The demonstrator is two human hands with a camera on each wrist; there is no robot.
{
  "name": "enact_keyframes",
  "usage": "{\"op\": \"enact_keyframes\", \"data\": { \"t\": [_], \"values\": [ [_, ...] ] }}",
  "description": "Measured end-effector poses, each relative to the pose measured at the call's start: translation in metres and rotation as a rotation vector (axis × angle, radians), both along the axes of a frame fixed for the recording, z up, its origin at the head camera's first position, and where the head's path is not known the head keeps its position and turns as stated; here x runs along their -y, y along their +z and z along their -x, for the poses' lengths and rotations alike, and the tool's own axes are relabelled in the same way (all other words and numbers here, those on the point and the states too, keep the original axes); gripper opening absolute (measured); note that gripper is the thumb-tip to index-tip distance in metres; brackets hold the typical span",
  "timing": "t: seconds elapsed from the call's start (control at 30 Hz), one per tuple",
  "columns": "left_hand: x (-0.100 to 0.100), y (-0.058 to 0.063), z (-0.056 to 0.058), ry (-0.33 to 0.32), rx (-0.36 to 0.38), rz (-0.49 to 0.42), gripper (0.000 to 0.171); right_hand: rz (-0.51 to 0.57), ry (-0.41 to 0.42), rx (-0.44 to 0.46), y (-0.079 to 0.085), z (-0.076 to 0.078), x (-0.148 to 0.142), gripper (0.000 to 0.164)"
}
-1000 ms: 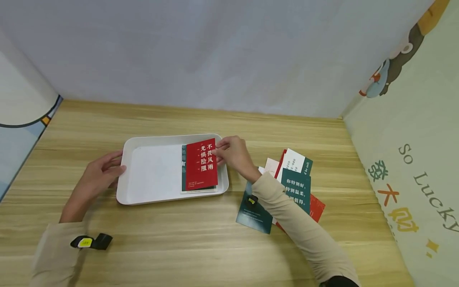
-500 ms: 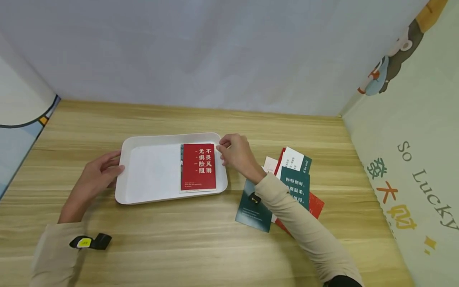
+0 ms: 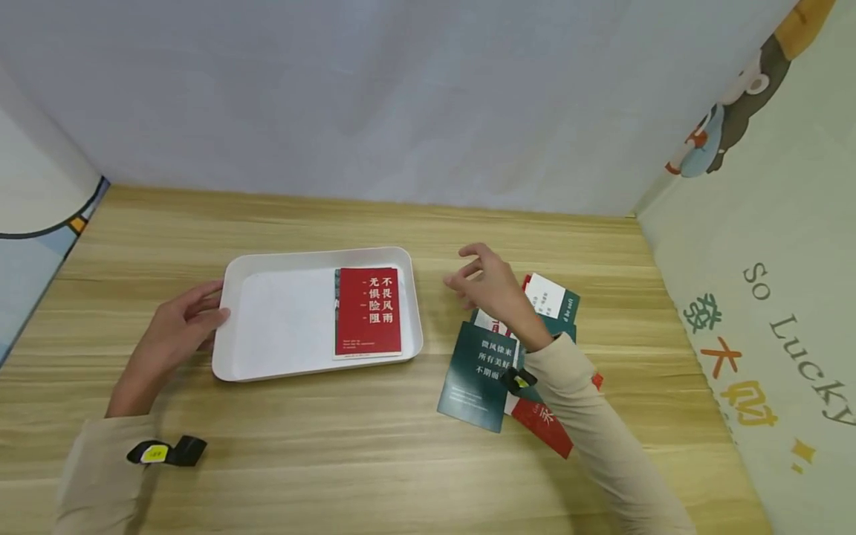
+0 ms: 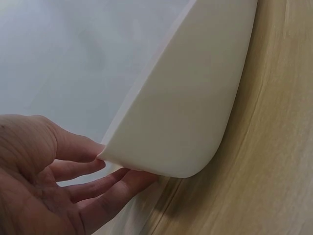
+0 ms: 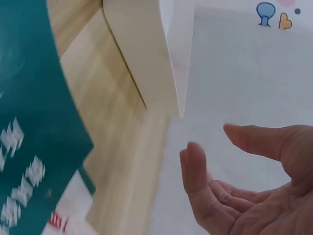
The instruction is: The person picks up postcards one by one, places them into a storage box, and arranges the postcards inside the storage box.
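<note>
A white rectangular tray [image 3: 284,327] sits on the table, and my left hand [image 3: 175,327] holds its left end. Up close in the left wrist view, the thumb [image 4: 80,147] lies at the tray's rim and the other fingers reach under the edge. Inside the tray, at its right end, lies a stack of cards topped by a red card [image 3: 368,316] with white Chinese characters. My right hand [image 3: 498,290] is in the air between the tray and a loose pile of cards, its thumb and fingers apart, holding nothing. A dark green card [image 3: 471,383] is the pile's nearest to the tray.
In the spread pile, a red card [image 3: 545,427] and a white card [image 3: 547,296] show partly beneath my right arm. Wood-grain tabletop [image 3: 321,461] surrounds everything. A pale curtain [image 3: 374,96] rises behind, and a printed wall panel [image 3: 769,297] borders the right side.
My right hand has let go of the red card, now lying squared on the stack in the tray, and moved right toward the pile. The left hand stays at the tray's end.
</note>
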State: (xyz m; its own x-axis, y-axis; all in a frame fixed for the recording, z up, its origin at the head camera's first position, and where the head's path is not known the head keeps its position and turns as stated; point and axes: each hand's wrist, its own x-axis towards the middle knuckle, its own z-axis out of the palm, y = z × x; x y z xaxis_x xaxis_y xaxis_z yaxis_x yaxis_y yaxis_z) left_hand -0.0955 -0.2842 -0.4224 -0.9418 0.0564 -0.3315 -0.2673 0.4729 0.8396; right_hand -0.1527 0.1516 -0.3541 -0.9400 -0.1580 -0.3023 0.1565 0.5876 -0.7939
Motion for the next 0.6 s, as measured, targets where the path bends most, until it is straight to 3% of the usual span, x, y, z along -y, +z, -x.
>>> {"op": "enact_keyframes", "data": {
  "t": [0.13,0.33,0.6],
  "values": [
    [0.002,0.0,0.0,-0.014,-0.002,0.004,0.062,-0.078,-0.007,0.034,0.006,-0.006,-0.028,0.066],
    [0.004,-0.002,0.0,-0.01,0.007,0.002,0.063,-0.219,-0.063,0.04,0.011,-0.016,-0.069,0.058],
    [0.004,-0.003,0.001,-0.001,0.007,-0.012,0.063,-0.368,-0.12,0.079,0.007,-0.033,-0.114,0.059]
  ]
}}
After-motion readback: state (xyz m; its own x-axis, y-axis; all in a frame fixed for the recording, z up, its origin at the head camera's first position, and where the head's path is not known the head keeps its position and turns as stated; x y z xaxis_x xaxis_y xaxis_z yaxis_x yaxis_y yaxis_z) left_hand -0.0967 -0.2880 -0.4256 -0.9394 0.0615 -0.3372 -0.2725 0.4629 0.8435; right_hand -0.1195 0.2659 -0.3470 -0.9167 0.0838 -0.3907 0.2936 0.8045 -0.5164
